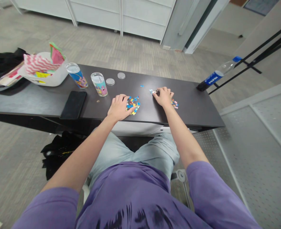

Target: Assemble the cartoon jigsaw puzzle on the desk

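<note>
the larger heap of puzzle pieces is sitting inside the curve of the left hand on the dark table, presumably to stop loose bits scattering. a 2nd heap is lying beside the right hand, seemingly for easy reach. the left hand is resting with thumb and fingers apart; the right is arching over a pale cluster, fingertips angling down; whether they are gripping a piece, i cannot tell from here.

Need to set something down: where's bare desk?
Bare: the desk between the right puzzle pile and the Pepsi bottle, and between the left pile and right hand. Crowded: left end, with basket, two cups and phone.
</note>
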Tool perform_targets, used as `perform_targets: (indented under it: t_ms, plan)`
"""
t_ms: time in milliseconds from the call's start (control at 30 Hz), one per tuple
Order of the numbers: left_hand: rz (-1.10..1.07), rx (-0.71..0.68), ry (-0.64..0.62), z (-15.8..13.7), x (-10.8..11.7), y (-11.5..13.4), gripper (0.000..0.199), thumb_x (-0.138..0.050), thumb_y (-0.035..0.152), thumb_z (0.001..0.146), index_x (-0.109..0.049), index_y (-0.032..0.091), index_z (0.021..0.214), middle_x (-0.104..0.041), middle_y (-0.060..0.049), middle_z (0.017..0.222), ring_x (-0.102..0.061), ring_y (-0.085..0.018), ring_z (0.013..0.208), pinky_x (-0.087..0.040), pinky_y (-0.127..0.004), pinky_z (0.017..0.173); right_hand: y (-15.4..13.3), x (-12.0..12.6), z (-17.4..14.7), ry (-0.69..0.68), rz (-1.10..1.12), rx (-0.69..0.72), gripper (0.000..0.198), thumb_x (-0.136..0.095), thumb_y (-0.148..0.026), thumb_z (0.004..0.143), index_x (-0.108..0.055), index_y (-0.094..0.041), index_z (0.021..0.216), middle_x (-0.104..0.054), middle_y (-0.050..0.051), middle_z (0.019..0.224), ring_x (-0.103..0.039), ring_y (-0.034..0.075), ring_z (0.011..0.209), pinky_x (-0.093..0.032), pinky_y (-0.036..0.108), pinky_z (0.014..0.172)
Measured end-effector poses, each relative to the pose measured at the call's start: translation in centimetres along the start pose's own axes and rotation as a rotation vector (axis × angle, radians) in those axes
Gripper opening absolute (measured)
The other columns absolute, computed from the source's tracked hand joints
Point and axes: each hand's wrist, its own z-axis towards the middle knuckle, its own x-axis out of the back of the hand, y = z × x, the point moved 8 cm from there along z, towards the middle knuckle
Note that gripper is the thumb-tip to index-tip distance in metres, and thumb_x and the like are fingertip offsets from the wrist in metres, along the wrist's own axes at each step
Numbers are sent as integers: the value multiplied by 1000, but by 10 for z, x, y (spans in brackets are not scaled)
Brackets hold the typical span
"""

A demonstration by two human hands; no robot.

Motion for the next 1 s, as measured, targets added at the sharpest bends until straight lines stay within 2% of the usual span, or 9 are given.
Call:
perform_targets:
  t_ms: [133, 267, 400, 500, 567, 700, 833, 1000]
  plan:
    - [0, -8, 9, 0, -1, -1, 80, -65, 66, 118, -72, 24, 185, -69, -24, 184, -61, -54, 170, -51, -73, 147, 7, -1, 12, -2, 73, -57, 22, -84, -35, 119, -97, -25, 133, -85, 22, 166, -66, 50, 161, -44, 63, 130]
    - [5, -12, 18, 1, -3, -3, 77, -68, 64, 119, -72, 23, 184, -69, -24, 184, -61, -52, 169, -50, -72, 146, 11, -1, 14, 1, 115, -42, 15, -84, -31, 114, -95, -26, 124, -93, 19, 150, -74, 46, 148, -45, 63, 126]
    - [18, -8, 31, 1, -4, -3, 73, -73, 57, 120, -71, 16, 180, -69, -27, 182, -61, -50, 168, -51, -68, 145, 6, -4, 5, 6, 324, 63, 9, -84, -21, 106, -87, -27, 113, -95, 14, 131, -85, 39, 126, -53, 62, 128]
    - [30, -6, 48, 1, -4, -2, 69, -77, 54, 120, -72, 18, 179, -70, -26, 181, -63, -50, 167, -52, -65, 143, -4, -12, -10, -37, 451, 159, 13, -80, -16, 104, -81, -29, 106, -95, 10, 122, -88, 34, 111, -65, 53, 118]
    - [35, -9, 59, 1, -4, -1, 68, -77, 54, 121, -72, 18, 178, -71, -26, 179, -63, -50, 167, -52, -64, 143, -11, -17, -24, -66, 482, 212, 14, -80, -16, 104, -81, -30, 105, -95, 9, 124, -90, 33, 115, -69, 50, 116]
    - [49, -7, 59, 1, -5, -1, 68, -78, 53, 121, -72, 16, 178, -70, -27, 180, -63, -50, 167, -52, -63, 144, -17, -18, -53, -72, 517, 331, 22, -77, -17, 104, -87, -32, 117, -95, 9, 133, -90, 35, 124, -68, 53, 123]
    - [65, 3, 51, 1, -7, -2, 71, -78, 54, 121, -71, 14, 180, -68, -27, 181, -62, -51, 168, -51, -63, 145, -13, -15, -70, 2, 362, 358, 31, -74, -18, 107, -91, -30, 130, -94, 14, 136, -87, 41, 124, -65, 60, 124]
    - [49, 8, 47, 1, -6, -2, 69, -77, 53, 121, -71, 18, 180, -69, -25, 180, -62, -50, 169, -50, -63, 147, -20, -19, -78, 10, 192, 402, 37, -69, -29, 119, -94, -29, 147, -90, 17, 157, -78, 47, 143, -59, 68, 131]
